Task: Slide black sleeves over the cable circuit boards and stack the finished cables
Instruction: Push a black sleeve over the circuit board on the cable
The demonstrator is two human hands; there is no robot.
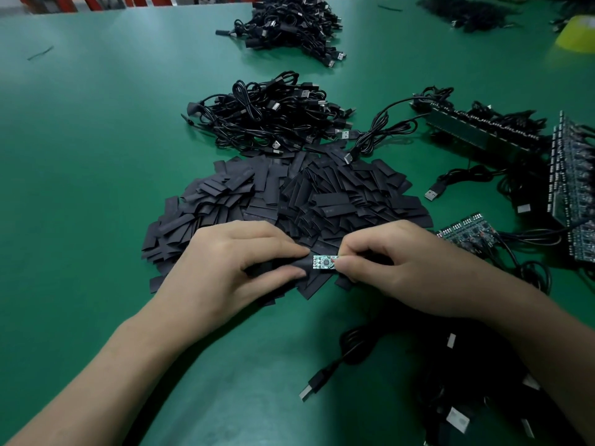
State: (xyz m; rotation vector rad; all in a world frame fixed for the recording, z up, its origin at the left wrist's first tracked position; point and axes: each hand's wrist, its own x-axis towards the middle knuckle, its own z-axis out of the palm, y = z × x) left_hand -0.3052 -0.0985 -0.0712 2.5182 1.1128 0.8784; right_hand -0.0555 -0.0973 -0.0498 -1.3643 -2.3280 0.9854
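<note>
My left hand [238, 262] pinches a flat black sleeve [289, 264] between thumb and fingers. My right hand [405, 268] grips the right end of a small green circuit board [323, 263], whose left end meets the mouth of the sleeve. Most of the board still shows between the two hands. Both hands hover over the near edge of a big heap of loose black sleeves [289, 194]. Beyond that heap lies a pile of black cables with USB plugs [270, 114].
A second cable pile [289, 24] sits at the far end of the green table [96, 156]. Panels of circuit boards with cables [570, 188] lie at the right. More cables with USB plugs [450, 397] lie near my right forearm. A yellow object [578, 33] is at the far right.
</note>
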